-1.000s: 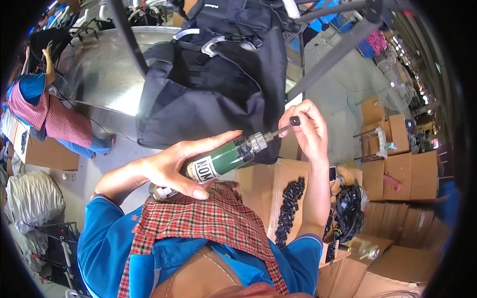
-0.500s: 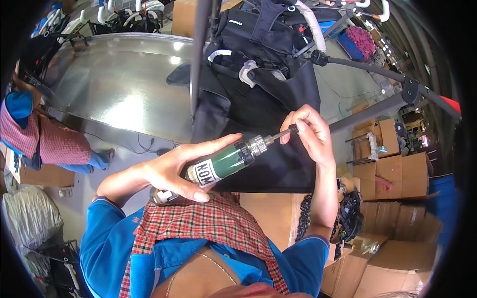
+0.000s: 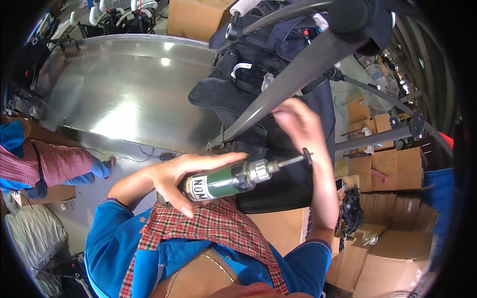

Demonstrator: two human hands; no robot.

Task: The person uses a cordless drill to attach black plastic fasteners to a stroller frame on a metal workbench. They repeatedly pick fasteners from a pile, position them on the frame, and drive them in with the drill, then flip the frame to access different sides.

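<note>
My left hand (image 3: pixel 171 176) is wrapped round a green power screwdriver (image 3: pixel 223 183), its bit pointing right. A small dark round piece (image 3: pixel 307 156), perhaps a screw or cap, sits at the tip of the bit, in front of my right forearm. My right hand (image 3: pixel 302 123) is raised at the underside of a thick grey frame tube (image 3: pixel 293 82); motion smears it and its fingertips are partly hidden, so its grip is unclear. Behind the tube lies the black fabric seat (image 3: pixel 226 94) of what looks like a stroller, with its dark cloth hanging below the screwdriver.
A shiny metal table (image 3: pixel 84 94) stretches off to the left. Another person (image 3: pixel 62 161) in a checked apron stands beyond its near edge. Cardboard boxes (image 3: pixel 397 268) are stacked at the right. A dark joint (image 3: pixel 360 22) of the frame looms at the top.
My right hand has left the bit tip and moved up to the frame tube. The dark piece stays on the bit. The grey tube has swung down diagonally across the view.
</note>
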